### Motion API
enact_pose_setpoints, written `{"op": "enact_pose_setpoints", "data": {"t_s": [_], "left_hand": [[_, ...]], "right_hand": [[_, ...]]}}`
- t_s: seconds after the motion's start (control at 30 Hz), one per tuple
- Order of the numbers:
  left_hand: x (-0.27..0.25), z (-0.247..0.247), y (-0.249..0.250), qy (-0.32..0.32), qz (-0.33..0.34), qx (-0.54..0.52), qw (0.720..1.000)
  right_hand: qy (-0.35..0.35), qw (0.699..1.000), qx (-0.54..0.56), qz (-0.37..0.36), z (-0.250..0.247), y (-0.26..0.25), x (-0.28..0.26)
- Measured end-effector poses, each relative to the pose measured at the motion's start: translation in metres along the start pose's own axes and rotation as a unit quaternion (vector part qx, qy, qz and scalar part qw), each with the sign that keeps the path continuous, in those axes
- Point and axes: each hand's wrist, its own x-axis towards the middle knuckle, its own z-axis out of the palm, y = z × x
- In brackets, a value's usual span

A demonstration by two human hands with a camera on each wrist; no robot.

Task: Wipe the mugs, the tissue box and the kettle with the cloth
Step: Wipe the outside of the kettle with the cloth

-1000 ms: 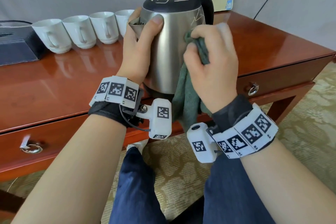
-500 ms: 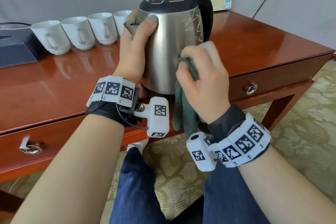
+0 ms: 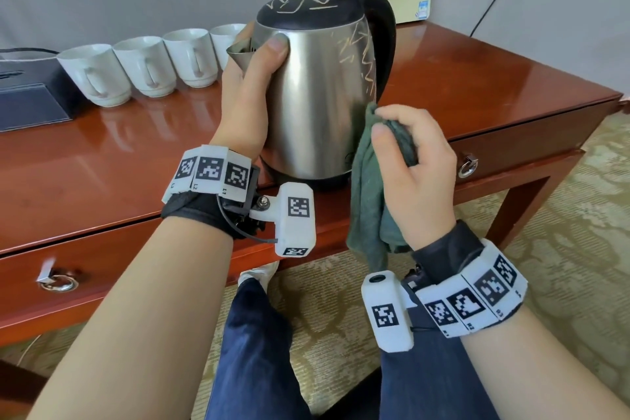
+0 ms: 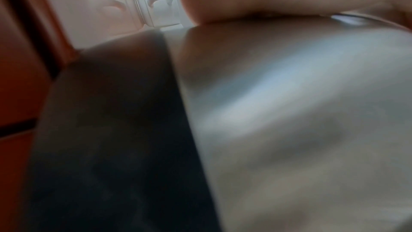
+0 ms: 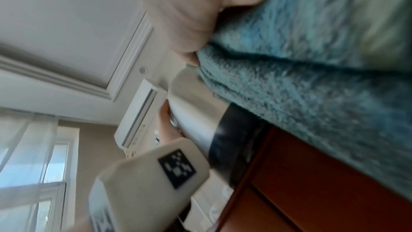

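Lower now: right hand [image 3: 414,167], one cloth [image 3: 370,201].

Bright, even daylight in the head view, sharp all through, with soft glare sheets on the glossy bench [image 3: 102,160] and pale reflections streaking the steel kettle [image 3: 317,102], while straight lines bow a little toward the frame's edges. Left wrist view is heavily blurred, the kettle [image 4: 289,112] just a smear of grey with a bluish sheen. Right wrist view is motion-smeared too, the cloth [image 5: 312,77] fuzzy, and the window [image 5: 33,165] glows washed-out white.
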Motion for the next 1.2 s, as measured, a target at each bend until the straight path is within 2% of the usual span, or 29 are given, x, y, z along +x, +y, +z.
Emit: {"op": "enact_pose_setpoints", "data": {"t_s": [0.17,0.37,0.47,0.57,0.7,1.0,1.2], "left_hand": [[0.000,0.001,0.001,0.010,0.001,0.007,1.000],[-0.002,0.000,0.001,0.020,-0.002,-0.006,1.000],[-0.002,0.000,0.001,0.019,-0.001,-0.009,1.000],[-0.002,0.000,0.001,0.016,-0.005,-0.011,1.000],[-0.002,0.000,0.002,0.018,-0.002,-0.013,1.000],[-0.003,-0.001,0.001,0.007,0.000,-0.017,1.000],[-0.003,0.000,0.002,0.003,0.006,-0.019,1.000]], "right_hand": [[0.020,0.996,0.084,-0.020,0.003,-0.011,0.010],[-0.009,0.995,0.084,-0.059,0.011,-0.013,0.009],[0.030,0.995,0.021,-0.097,0.021,-0.010,0.009],[0.090,0.993,0.023,-0.067,0.027,-0.012,0.009],[0.141,0.984,-0.044,-0.094,0.032,-0.015,0.004],[0.105,0.972,-0.158,-0.137,0.034,-0.006,-0.008],[0.113,0.978,-0.092,-0.151,0.031,-0.016,-0.007]]}}
